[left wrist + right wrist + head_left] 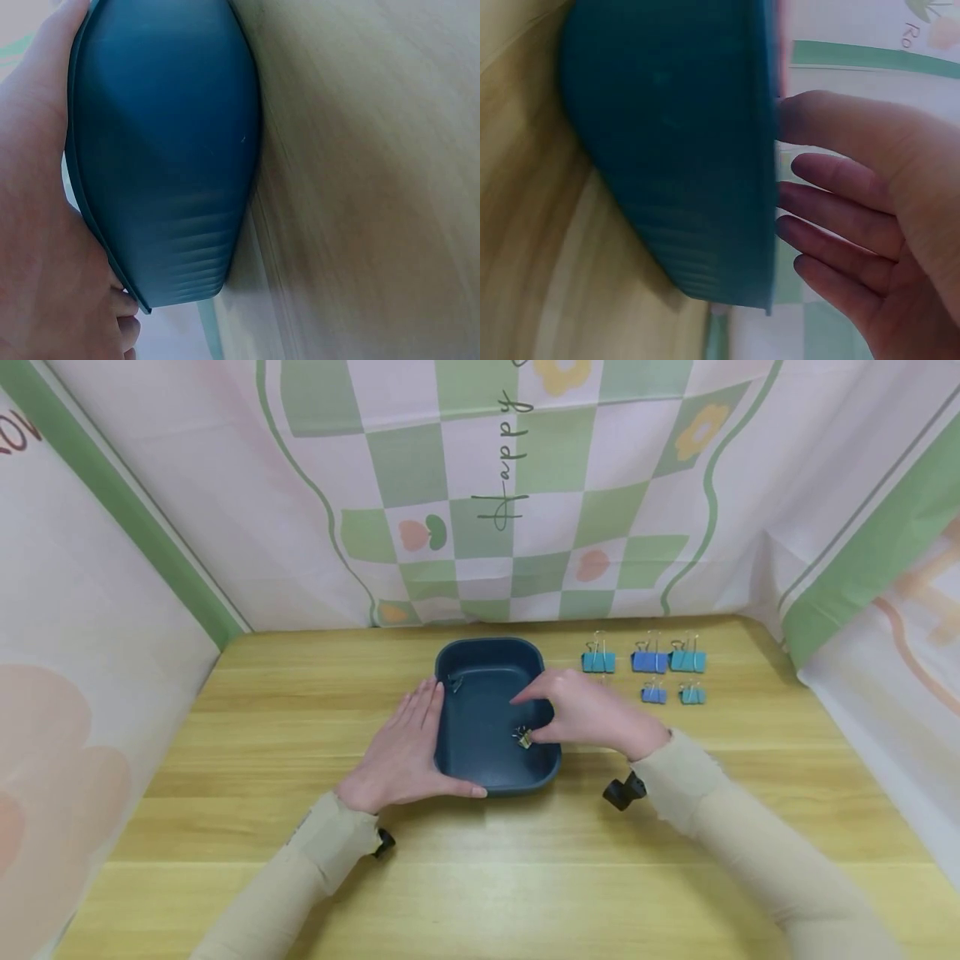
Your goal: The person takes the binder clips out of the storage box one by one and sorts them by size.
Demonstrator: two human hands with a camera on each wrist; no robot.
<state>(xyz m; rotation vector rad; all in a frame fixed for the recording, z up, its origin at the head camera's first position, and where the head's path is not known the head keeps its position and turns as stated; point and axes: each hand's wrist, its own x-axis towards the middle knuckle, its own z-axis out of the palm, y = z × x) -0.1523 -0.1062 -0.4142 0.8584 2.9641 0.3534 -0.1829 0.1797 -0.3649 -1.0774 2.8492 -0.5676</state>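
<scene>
A dark blue rectangular tray (487,781) sits on the table. My left hand (405,747) rests against its left side, fingers straight along the rim and thumb across the near edge. In the left wrist view that hand (37,217) lies along the rim of the tray (165,135). My right hand (588,710) reaches over the tray's right rim, thumb and index finger spread apart. Close to its thumb tip is a small gold-toned binder clip (523,738) inside the tray. A small dark binder clip (456,683) lies at the tray's far left.
Right of the tray stand large binder clips, teal (598,662), blue (649,662) and teal (687,661). Nearer are a small blue clip (653,695) and a small teal clip (692,695). A patterned curtain (480,527) hangs behind the wooden table (480,885).
</scene>
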